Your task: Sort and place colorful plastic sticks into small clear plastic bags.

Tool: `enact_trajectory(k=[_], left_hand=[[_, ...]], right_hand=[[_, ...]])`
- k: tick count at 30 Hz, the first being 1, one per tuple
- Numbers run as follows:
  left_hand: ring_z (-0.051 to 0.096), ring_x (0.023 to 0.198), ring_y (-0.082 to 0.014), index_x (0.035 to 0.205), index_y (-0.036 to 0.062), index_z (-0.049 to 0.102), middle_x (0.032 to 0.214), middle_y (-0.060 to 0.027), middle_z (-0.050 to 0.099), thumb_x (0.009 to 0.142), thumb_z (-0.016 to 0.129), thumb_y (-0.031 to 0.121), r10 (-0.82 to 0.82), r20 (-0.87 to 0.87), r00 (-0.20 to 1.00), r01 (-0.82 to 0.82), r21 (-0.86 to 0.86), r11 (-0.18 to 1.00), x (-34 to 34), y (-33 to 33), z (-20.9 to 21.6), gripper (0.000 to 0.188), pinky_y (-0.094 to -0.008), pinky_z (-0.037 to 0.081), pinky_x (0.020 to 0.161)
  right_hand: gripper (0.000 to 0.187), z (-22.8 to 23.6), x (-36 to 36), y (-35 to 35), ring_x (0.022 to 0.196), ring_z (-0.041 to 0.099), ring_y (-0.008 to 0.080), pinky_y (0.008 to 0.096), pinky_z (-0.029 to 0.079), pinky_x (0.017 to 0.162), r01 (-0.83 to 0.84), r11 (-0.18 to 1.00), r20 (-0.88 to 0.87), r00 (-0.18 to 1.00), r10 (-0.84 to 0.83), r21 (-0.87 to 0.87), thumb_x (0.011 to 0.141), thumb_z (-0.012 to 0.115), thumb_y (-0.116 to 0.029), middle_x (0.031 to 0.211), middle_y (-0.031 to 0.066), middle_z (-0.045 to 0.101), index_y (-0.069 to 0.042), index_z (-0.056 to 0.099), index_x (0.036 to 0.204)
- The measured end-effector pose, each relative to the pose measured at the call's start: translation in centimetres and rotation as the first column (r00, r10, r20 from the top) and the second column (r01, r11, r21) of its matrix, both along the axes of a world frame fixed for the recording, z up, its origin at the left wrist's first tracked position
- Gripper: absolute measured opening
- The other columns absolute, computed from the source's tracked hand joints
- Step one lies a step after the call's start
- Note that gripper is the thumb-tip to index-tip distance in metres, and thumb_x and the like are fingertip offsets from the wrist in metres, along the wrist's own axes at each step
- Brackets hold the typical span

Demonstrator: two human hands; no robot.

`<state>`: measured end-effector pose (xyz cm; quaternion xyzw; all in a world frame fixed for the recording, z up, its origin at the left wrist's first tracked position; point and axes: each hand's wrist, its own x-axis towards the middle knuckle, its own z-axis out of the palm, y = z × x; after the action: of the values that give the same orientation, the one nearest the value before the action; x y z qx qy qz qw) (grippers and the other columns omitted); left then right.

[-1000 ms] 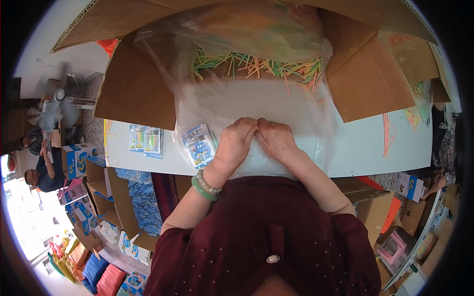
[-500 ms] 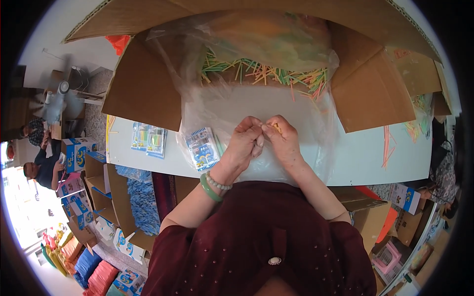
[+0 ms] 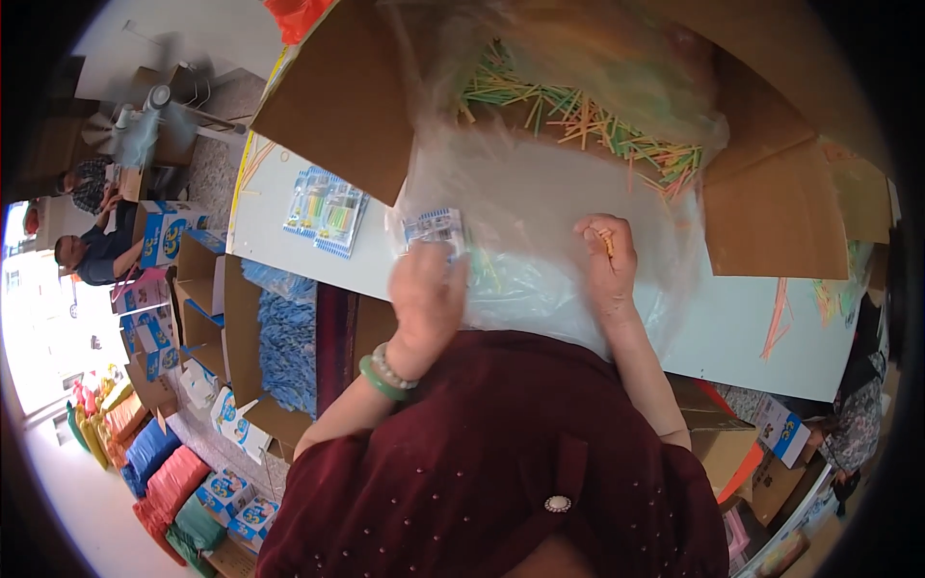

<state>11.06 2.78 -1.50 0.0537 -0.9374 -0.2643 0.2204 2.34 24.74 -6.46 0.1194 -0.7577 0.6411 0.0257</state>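
My left hand (image 3: 424, 294), smeared by motion, is at the lower end of a blue-and-white printed packet (image 3: 436, 225) and covers part of it. Its fingers are too blurred to read. My right hand (image 3: 610, 268) is closed above the clear plastic sheet (image 3: 540, 289), with a small bunch of yellow-orange bands (image 3: 606, 240), like rubber bands, at its curled fingers. Beyond the hands, thin green, yellow and pink sticks (image 3: 578, 116) lie loose in a plastic-lined cardboard carton (image 3: 337, 106) open toward me. More filled packets (image 3: 326, 210) lie together on the table's left.
The white table (image 3: 260, 246) runs across in front of me. Below its left edge stands a carton of blue packets (image 3: 287, 337). A few pink sticks (image 3: 774, 318) lie at the right. A fan (image 3: 145, 120) and two people are at far left.
My hands have parted: the left has swung left and down to the packet, the right has moved right with the yellow-orange bunch. The view has shifted and tilted.
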Motion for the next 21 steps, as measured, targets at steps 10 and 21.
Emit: enact_trajectory(k=[10, 21], left_hand=[[0.050, 0.083, -0.0322, 0.078, 0.0019, 0.051, 0.085, -0.0133, 0.052, 0.067, 0.078, 0.040, 0.421, 0.316, 0.850, -0.398, -0.138, 0.907, 0.4, -2.6, -2.4, 0.048, -0.0435, 0.038, 0.073], [0.058, 0.075, -0.0262, 0.086, 0.0050, 0.061, 0.082, -0.0100, 0.059, 0.075, 0.070, 0.021, 0.327, 0.235, 0.915, -0.247, -0.313, 0.917, 2.4, -4.6, -2.0, 0.021, -0.0374, 0.040, 0.066]], right_hand=[[0.017, -0.3, 0.0, -0.1, 0.073, 0.052, 0.0152, 0.0261, 0.044, 0.069, -0.111, 0.961, -0.102, 0.985, 0.141, 0.251, 0.085, 0.057, -0.001, 0.084, 0.0064, 0.056, -0.003, 0.054, 0.101], [0.021, -0.5, -0.1, -0.6, 0.073, 0.055, 0.0189, 0.0287, 0.046, 0.067, -0.099, 0.922, -0.238, 0.951, 0.199, 0.374, 0.089, 0.054, -0.005, 0.084, 0.0071, 0.055, -0.004, 0.056, 0.110]])
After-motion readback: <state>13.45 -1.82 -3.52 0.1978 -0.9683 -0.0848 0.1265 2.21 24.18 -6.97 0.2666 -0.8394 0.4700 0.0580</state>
